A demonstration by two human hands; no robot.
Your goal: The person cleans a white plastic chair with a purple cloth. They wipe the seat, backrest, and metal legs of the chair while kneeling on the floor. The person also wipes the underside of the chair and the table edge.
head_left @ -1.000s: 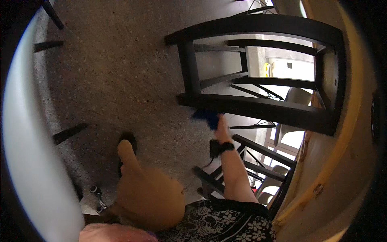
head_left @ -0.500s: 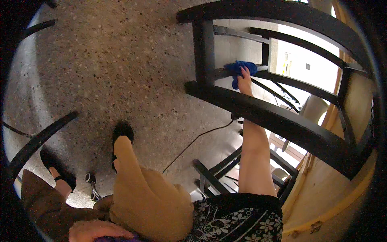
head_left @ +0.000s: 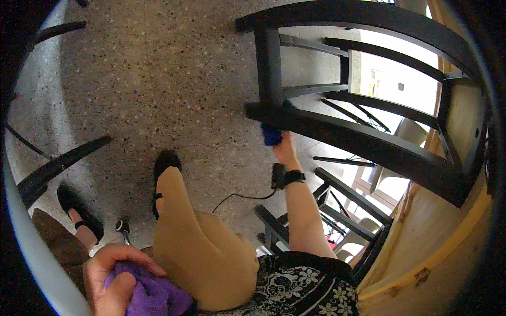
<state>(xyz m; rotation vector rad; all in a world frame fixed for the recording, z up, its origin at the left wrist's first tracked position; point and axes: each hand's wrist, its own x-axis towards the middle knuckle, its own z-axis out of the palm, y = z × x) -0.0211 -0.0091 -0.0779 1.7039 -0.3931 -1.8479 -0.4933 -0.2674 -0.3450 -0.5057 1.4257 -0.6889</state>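
A bunched purple cloth (head_left: 153,289) is in my left hand (head_left: 100,271), low at the left beside my thigh, the fingers curled round it. My right hand (head_left: 285,150) reaches forward and grips a blue cloth (head_left: 271,135). This cloth is against the near leg (head_left: 348,137) of a black furniture frame, close to the leg's end, and part of it is hidden behind that leg. A crossbar (head_left: 270,66) joins the near leg to the far leg (head_left: 363,15). A black strap (head_left: 294,177) circles my right wrist.
A black cable (head_left: 242,196) runs from a small black box (head_left: 278,176) by my right wrist. Pale wood (head_left: 421,242) borders the frame at right. Another black frame (head_left: 274,226) stands below my forearm. Curved black furniture legs (head_left: 68,163) are at left, on speckled floor (head_left: 132,95).
My right hand has moved with the blue cloth from the inner rail, between the legs, to the near leg's outer side. My left hand has risen into view with the purple cloth.
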